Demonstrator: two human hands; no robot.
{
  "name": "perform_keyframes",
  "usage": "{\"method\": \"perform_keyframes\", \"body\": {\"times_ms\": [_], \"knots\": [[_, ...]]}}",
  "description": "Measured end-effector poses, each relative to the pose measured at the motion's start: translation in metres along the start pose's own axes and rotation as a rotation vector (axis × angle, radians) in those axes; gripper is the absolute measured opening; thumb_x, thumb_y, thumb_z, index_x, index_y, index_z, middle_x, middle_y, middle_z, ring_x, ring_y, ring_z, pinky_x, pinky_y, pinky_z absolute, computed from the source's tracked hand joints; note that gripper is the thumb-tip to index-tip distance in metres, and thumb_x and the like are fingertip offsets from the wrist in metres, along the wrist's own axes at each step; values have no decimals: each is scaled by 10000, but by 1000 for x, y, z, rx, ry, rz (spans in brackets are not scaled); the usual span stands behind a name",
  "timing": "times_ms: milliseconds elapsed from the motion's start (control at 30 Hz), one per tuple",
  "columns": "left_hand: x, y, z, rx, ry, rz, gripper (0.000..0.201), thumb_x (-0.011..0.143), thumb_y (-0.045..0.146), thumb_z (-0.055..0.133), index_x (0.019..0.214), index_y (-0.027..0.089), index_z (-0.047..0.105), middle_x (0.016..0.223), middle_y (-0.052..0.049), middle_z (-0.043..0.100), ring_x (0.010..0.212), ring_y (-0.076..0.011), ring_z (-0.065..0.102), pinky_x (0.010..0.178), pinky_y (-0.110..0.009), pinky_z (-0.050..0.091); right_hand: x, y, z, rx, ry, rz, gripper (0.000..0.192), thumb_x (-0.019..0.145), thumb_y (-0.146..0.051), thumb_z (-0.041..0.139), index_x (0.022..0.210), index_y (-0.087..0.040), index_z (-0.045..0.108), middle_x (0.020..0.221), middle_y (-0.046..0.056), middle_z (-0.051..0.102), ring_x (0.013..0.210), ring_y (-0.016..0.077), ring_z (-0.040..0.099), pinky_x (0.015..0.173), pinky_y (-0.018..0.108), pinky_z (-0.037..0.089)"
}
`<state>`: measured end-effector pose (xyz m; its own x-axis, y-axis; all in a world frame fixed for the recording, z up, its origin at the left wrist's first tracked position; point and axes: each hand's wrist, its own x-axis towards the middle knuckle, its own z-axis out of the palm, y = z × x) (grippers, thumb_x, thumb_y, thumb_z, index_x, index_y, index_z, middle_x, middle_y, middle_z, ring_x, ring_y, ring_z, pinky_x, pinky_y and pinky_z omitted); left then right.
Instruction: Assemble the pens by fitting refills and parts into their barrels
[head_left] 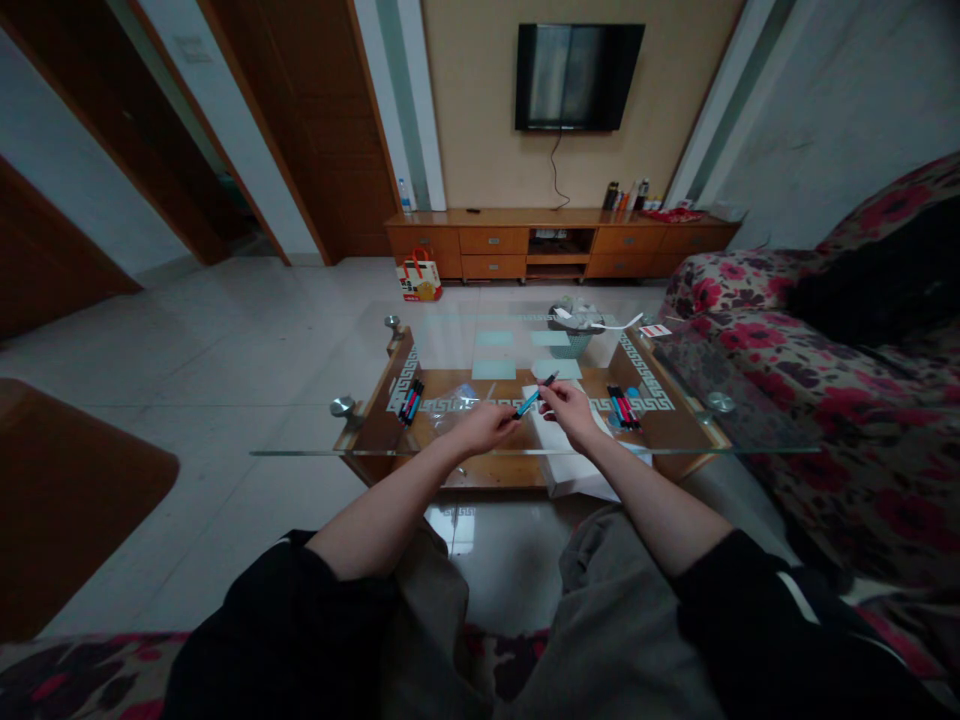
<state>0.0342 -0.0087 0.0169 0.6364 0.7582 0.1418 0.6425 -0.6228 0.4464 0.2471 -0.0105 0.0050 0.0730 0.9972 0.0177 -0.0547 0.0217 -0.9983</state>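
Observation:
A blue pen [528, 402] with dark ends is held slantwise above the glass table [450, 440]. Its lower left end is in the closed fingers of my left hand [486, 427]. The fingers of my right hand [570, 412] pinch it near the upper right end, where a dark tip [551, 378] sticks out. To the left lies a row of black, red and blue pens [411, 402]. A similar group of pens [624, 408] lies to the right of my right hand. Clear plastic wrapping [454, 405] is beside my left hand.
A white box [570, 462] sits on the shelf under the glass. Behind the table stands a waste basket [570, 338] filled with crumpled bags. Farther back are a paper bag [420, 278] and a wooden TV cabinet [491, 240]. A flowered sofa [847, 390] is on the right.

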Motion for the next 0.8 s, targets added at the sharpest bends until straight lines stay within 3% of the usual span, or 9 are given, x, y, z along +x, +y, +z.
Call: {"method": "perform_keyframes", "body": {"times_ms": [133, 233, 300, 367, 500, 633, 800], "knots": [[0, 6, -1, -34, -19, 48, 348, 937, 451, 528, 844, 154, 684, 661, -21, 634, 558, -114, 479, 592, -224, 327, -10, 2, 11, -36, -248, 77, 434, 729, -475, 775, 1033, -179, 685, 813, 15, 664, 670, 130, 626, 575, 223, 521], [-1, 6, -3, -92, -53, 63, 370, 908, 504, 570, 908, 156, 697, 645, -6, 630, 553, -109, 486, 577, -217, 319, -7, 5, 14, -21, -299, 72, 407, 746, -425, 756, 1068, -186, 685, 857, 24, 668, 710, 149, 638, 625, 267, 552], [-3, 6, -5, -132, -63, 63, 372, 910, 503, 567, 955, 159, 702, 652, -2, 640, 561, -109, 504, 573, -215, 327, 3, 8, 5, -56, -207, 40, 405, 779, -412, 705, 1118, -193, 674, 884, 36, 666, 723, 168, 643, 636, 300, 560], [-5, 5, -7, -154, -69, 56, 353, 926, 473, 547, 964, 161, 710, 679, -8, 659, 579, -110, 528, 577, -217, 338, 15, 10, -15, -197, -35, -55, 405, 813, -400, 638, 1153, -183, 668, 891, 53, 656, 724, 187, 641, 657, 338, 563], [-9, 0, -10, -153, -82, 46, 311, 935, 403, 530, 955, 163, 726, 727, -22, 684, 613, -117, 556, 608, -226, 372, 31, 10, -81, -769, 357, -380, 454, 806, -350, 588, 1176, -108, 687, 939, 131, 659, 900, 270, 617, 861, 430, 513], [-11, -5, -10, -132, -70, 52, 288, 928, 368, 530, 935, 163, 733, 740, -26, 684, 623, -118, 545, 620, -230, 382, 27, 17, -144, -934, 639, -296, 472, 805, -305, 554, 1194, -66, 669, 913, 152, 699, 853, 272, 629, 848, 399, 498], [-11, -5, -11, -103, -65, 59, 279, 920, 350, 530, 882, 155, 726, 700, -15, 660, 603, -110, 517, 604, -224, 364, 18, 36, -182, -1089, 646, -125, 342, 795, -233, 553, 1032, -91, 755, 906, 168, 732, 853, 291, 669, 835, 373, 504]]}}
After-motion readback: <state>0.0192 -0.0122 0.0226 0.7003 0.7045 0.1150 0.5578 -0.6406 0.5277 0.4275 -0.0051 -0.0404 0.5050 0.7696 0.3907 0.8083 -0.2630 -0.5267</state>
